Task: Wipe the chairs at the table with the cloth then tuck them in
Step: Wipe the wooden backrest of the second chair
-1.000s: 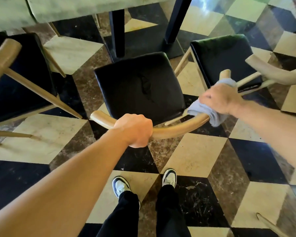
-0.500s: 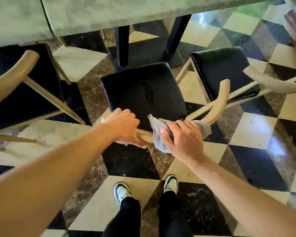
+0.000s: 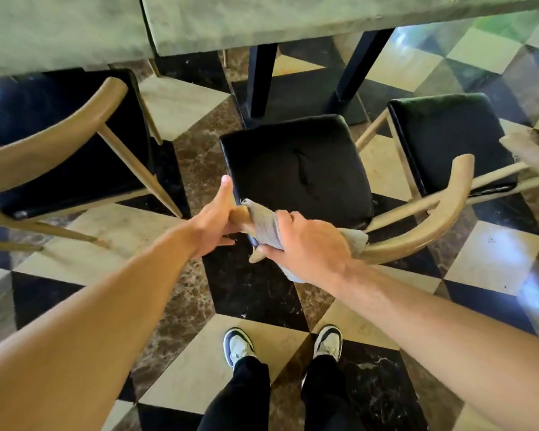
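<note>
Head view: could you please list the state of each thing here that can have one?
middle chair: pulled out from the table, not tucked in
left chair: seat partly under the table
right chair: out from the table
cloth: wrapped over the middle chair's backrest
left hand: grips the backrest end
right hand: holds the cloth on the backrest

Checkered floor (image 3: 495, 259) of cream, black and mottled brown stone tiles, glossy, with bright glare patches toward the right edge. Black-and-white sneakers (image 3: 238, 346) planted side by side on a cream tile near the bottom edge, toes pointing up-frame. Black trousers (image 3: 240, 396) above them, running off the bottom edge.
</note>
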The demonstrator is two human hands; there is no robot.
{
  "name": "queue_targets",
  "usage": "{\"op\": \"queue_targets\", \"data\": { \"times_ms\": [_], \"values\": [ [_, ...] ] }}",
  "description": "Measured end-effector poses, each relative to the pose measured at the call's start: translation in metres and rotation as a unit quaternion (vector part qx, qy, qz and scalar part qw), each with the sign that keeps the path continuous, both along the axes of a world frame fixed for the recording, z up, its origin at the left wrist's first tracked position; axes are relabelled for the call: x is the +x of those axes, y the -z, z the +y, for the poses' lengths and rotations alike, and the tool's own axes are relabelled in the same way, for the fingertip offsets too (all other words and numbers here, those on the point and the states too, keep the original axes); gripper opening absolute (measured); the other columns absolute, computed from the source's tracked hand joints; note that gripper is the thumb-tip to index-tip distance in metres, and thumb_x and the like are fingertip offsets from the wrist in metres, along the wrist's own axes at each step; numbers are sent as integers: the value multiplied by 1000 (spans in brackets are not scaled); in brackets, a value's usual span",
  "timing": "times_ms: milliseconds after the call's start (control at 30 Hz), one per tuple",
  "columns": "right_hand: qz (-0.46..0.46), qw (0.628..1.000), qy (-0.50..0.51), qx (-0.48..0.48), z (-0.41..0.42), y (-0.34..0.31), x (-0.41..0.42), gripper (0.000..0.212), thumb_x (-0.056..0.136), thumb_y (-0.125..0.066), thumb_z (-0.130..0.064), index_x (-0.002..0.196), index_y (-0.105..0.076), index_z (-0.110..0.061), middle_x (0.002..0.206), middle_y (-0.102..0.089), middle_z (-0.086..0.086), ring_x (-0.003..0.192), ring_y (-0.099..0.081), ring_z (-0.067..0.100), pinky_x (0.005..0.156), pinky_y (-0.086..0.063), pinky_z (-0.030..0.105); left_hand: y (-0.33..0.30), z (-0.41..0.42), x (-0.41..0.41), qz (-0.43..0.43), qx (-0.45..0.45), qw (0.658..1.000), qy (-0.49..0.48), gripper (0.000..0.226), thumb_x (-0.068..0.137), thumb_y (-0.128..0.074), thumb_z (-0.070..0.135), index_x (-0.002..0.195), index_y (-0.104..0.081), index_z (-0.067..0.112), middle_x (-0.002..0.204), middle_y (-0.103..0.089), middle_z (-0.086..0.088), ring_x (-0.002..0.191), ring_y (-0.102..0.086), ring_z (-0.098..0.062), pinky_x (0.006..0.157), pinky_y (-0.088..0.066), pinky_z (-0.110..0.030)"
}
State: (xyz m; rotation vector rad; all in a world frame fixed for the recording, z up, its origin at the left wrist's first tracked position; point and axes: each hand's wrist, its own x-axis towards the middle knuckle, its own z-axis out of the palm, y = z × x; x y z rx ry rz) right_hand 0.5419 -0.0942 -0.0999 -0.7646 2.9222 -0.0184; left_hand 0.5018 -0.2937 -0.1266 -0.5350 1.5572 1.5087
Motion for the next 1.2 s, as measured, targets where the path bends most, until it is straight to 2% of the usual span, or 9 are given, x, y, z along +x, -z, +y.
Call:
{"op": "queue_targets", "data": {
  "times_ms": [133,267,433,533,667,833,933,1067,1200],
  "values": [
    [-74,990,106,-49,-65,7,-25,53,91,-61,-61,111,-51,-13,94,-65,5,74,-68,29,57,-39,34,4,-4,-2,-16,2,999,-36,106,85,5,86,152,-48,24,156,-49,-7,148,-34,-22,123,-4,-57],
    [-201,962,139,-118,-72,5,-46,40,85,-68,-49,105,-49,-20,88,-61,-5,74,-62,24,59,-44,37,25,-13,19,-30,-108,963,-245,99,93,-1,78,132,-63,10,135,-64,-17,127,-54,-35,117,-28,-58],
    [-128,985,-13,-114,-59,0,-34,53,90,-68,-35,139,-54,-21,123,-61,3,93,-64,26,80,-55,44,56,-44,65,-82,-158,935,-307,99,98,-4,72,134,-60,-1,124,-66,-23,95,-63,-33,72,-45,-39],
    [-59,994,-87,-14,-74,3,-31,38,90,-66,-23,126,-58,-17,116,-54,7,85,-57,27,67,-46,41,69,-64,94,-121,-173,925,-315,100,97,-5,73,117,-68,-1,115,-69,-25,96,-62,-36,78,-47,-43],
    [-142,989,8,40,-107,7,-60,20,83,-72,-26,89,-54,-17,76,-46,-1,80,-64,30,51,-32,31,78,-82,119,-150,-159,922,-320,94,95,-6,77,87,-70,9,98,-69,-17,100,-62,-38,107,-37,-58],
    [-463,856,216,-80,-115,13,-104,67,77,-81,-52,126,-64,-10,117,-67,8,101,-65,28,90,-52,39,78,-91,127,-148,-161,919,-329,96,96,-8,76,93,-72,4,95,-74,-20,91,-69,-38,89,-47,-51],
    [-518,778,265,-236,-95,15,-104,48,82,-79,-49,113,-74,-13,105,-77,6,95,-74,26,99,-56,46,78,-88,122,-134,-140,922,-336,94,96,-11,76,97,-70,3,95,-74,-22,92,-69,-38,85,-53,-49],
    [-365,901,72,-221,-61,1,-65,45,90,-68,-50,131,-59,-34,114,-67,-12,98,-67,8,82,-53,33,72,-79,112,-112,-107,928,-338,89,99,-14,72,100,-70,2,97,-74,-22,91,-70,-38,80,-57,-47],
    [-193,975,-48,-94,-8,-10,-18,79,98,-55,-55,159,-4,-48,134,-53,-8,89,-62,11,64,-56,32,68,-71,100,-95,-99,931,-338,86,100,-16,70,99,-70,4,94,-75,-21,87,-72,-37,76,-57,-45]
  ]
}}
